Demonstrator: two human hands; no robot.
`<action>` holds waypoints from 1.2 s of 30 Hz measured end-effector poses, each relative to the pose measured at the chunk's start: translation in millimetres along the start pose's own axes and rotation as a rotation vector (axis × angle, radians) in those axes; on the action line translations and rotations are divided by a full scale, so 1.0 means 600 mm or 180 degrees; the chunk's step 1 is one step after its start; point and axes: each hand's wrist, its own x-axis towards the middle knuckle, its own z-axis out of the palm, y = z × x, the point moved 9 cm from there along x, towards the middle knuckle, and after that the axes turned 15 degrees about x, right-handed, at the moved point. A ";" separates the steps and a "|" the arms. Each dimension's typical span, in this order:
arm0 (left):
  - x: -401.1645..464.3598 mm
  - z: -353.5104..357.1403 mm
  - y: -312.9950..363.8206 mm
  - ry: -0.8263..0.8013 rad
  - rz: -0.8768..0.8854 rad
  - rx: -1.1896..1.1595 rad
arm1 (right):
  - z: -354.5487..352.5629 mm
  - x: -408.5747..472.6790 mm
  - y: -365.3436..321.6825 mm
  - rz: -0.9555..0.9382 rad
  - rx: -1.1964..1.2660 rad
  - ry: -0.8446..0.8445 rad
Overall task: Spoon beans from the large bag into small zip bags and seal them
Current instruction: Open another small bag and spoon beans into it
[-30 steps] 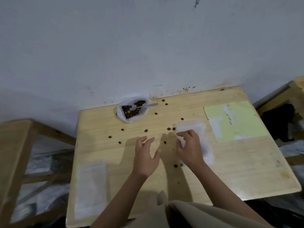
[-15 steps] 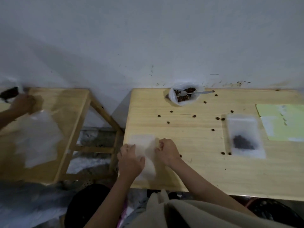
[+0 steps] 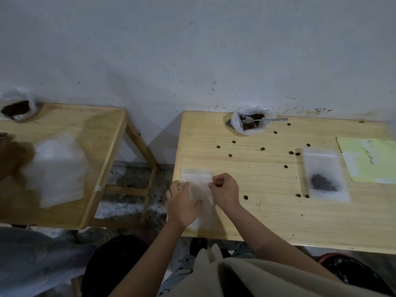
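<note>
Lengthwise, small zip bag (image 3: 200,190) (mouth toward wall) between both hands.

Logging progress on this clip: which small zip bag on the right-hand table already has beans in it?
The zip bag lying flat beside the yellow-green sheet; a dark heap of beans shows through it. The empty zip bag held by both hands shows none.

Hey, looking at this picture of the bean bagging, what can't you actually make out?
Head view only:
- Empty zip bag: near half covered by the left hand; whether its zip is open is unreadable.
- Right hand: fingertips curled under, pinch hidden.
- Spoon bowl: sunk in the large bag.
- Yellow sheet: cut by the right edge, marks blurred.
</note>
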 end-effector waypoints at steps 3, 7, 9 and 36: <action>0.001 -0.010 -0.007 0.0135 0.0018 -0.0431 | -0.007 -0.003 -0.009 0.0012 0.0342 -0.0018; -0.002 -0.039 -0.009 0.0498 0.0080 -0.1316 | -0.024 -0.003 -0.031 -0.0140 0.0382 -0.0256; -0.003 -0.054 -0.003 0.0460 0.0088 -0.1988 | -0.034 -0.002 -0.040 -0.0078 0.0575 -0.0448; 0.047 -0.220 0.367 0.1197 0.0353 -0.2883 | -0.283 0.089 -0.229 -0.1217 0.0410 -0.0605</action>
